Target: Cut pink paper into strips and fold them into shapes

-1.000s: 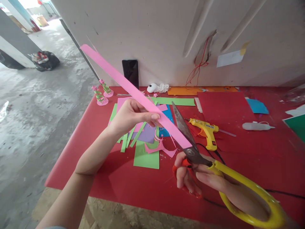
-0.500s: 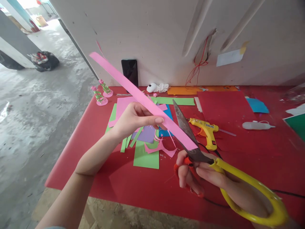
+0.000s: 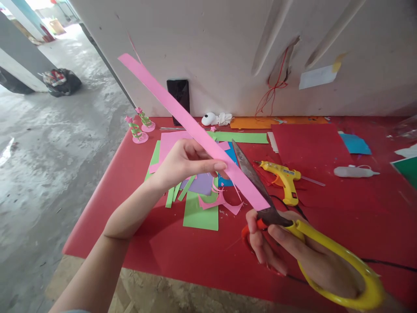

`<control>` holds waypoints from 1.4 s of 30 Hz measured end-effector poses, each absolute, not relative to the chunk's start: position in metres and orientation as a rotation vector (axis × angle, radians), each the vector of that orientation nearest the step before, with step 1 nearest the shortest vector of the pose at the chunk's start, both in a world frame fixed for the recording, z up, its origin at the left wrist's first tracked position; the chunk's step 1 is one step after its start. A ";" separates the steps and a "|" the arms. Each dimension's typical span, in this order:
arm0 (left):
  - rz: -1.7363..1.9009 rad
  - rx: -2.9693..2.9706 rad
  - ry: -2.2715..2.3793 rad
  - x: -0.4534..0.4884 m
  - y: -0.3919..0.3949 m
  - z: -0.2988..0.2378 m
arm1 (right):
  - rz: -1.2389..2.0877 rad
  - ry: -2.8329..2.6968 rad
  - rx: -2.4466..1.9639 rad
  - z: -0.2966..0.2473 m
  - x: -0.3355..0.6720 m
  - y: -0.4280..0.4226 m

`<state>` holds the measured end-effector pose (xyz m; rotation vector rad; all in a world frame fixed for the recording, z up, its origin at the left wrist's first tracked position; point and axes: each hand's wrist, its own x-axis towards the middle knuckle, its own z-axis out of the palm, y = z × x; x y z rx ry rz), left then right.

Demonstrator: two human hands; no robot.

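Note:
A long pink paper strip [image 3: 177, 111] slants across the middle of the view, pinched between the thumb and fingers of my left hand [image 3: 192, 163]. My right hand [image 3: 309, 248] grips a pair of scissors [image 3: 342, 252] with one yellow and one red handle. Their dark blades lie around the lower right end of the strip, one blade mostly hidden behind it. Beneath my hands are cut papers: a green sheet [image 3: 201, 215], a purple piece [image 3: 200, 184] and pink scraps [image 3: 223, 200] with curved cut-outs.
On the red-covered table [image 3: 146, 248] lie a yellow glue gun [image 3: 286, 178], a small clear bottle [image 3: 355, 171] and red sheets [image 3: 309, 143]. A phone [image 3: 179, 100] leans on the back panel. Two small pink and green paper ornaments [image 3: 138, 130] stand at the left edge.
The scissor blades have closed further along the strip's edge, and the handles have come nearer together. The strip's far end has shifted slightly up and left.

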<state>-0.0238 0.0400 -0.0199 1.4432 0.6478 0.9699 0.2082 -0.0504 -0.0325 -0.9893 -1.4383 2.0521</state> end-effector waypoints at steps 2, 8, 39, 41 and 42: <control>0.974 1.452 0.657 -0.024 0.040 -0.020 | 2.069 -1.424 -1.017 -0.032 0.208 -0.051; 0.965 1.485 0.688 -0.025 0.040 -0.019 | 2.100 -1.466 -1.060 -0.031 0.209 -0.050; 1.308 1.225 0.702 -0.015 0.040 -0.018 | 2.070 -1.364 -1.113 -0.029 0.206 -0.059; 1.305 1.245 0.715 -0.016 0.040 -0.018 | 2.030 -1.429 -1.138 -0.031 0.207 -0.059; 1.302 1.260 0.726 -0.017 0.040 -0.018 | 2.008 -1.448 -1.161 -0.032 0.207 -0.059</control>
